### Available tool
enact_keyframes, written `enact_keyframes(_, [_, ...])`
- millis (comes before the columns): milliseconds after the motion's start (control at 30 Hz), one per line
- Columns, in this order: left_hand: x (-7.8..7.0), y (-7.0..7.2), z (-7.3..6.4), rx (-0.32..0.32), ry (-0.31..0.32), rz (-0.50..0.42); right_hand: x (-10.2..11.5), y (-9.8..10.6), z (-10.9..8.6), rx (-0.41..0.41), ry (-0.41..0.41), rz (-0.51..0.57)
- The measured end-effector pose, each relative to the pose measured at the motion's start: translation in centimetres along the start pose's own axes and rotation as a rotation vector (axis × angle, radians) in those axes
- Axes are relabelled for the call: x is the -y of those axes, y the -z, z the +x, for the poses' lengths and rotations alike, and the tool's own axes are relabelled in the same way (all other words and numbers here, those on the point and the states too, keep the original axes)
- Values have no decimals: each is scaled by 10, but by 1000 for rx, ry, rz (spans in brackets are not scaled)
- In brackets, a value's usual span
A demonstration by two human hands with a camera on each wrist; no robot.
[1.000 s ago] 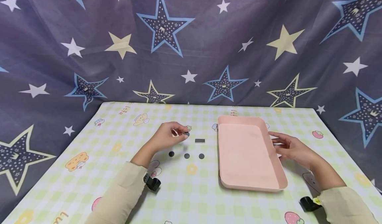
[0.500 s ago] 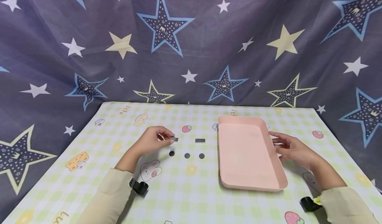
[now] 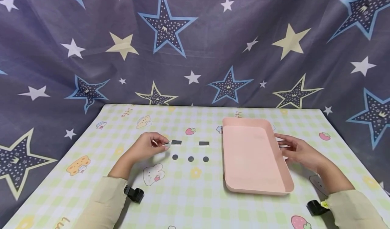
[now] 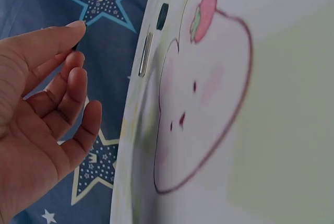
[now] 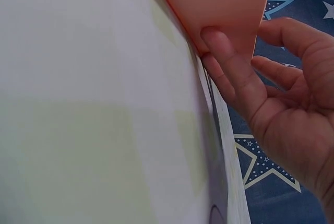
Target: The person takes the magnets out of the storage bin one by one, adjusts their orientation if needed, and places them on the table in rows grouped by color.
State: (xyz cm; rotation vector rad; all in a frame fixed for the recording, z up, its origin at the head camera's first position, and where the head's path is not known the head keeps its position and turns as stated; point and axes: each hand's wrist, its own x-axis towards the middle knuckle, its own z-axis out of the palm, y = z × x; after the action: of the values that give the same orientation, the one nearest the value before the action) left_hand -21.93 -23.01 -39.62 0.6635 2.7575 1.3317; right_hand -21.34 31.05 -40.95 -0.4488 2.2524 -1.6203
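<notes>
My left hand (image 3: 147,147) pinches a small grey disc (image 3: 167,144) between thumb and fingertips, just above the table. In the left wrist view only a dark edge of the disc (image 4: 76,46) shows. Right beside these fingertips lies a small dark rectangular plate (image 3: 176,142), with a second rectangular plate (image 3: 204,143) farther right. Nearer me, three dark round discs make a row: a left disc (image 3: 175,157), a middle disc (image 3: 190,159) and a right disc (image 3: 206,159). My right hand (image 3: 300,152) touches the right wall of a pink tray (image 5: 232,10) with loosely extended fingers.
The pink tray stands on the right half of the table, its floor (image 3: 253,158) bare. A pale green checked tablecloth (image 3: 182,202) with cartoon prints covers the table. Behind it hangs a dark curtain (image 3: 207,46) patterned with stars.
My left hand has moved left and slightly toward me with the pinched disc, uncovering the left rectangular plate. My right hand and the tray have stayed in place.
</notes>
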Motion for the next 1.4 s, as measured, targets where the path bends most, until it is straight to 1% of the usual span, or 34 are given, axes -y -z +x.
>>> enact_keyframes(100, [4, 3, -2, 26, 12, 11, 0, 0, 0, -2, -3, 0])
enact_keyframes(167, [7, 4, -4, 56, 19, 18, 0, 0, 0, -3, -5, -1])
enact_keyframes(333, [13, 7, -6, 110, 26, 66, 0, 0, 0, -2, -12, 3])
enact_keyframes(700, [17, 12, -8, 178, 22, 174, 1, 0, 0, -3, -19, 2])
enact_keyframes(933, [21, 13, -9, 190, 20, 222, 0, 0, 0, -2, -15, 9])
enact_keyframes(1200, [20, 13, -10, 190, 22, 224, 0, 0, 0, -2, -7, 8])
enact_keyframes(1400, [21, 14, -10, 177, 20, 236, -1, -1, 0, -7, 5, 7])
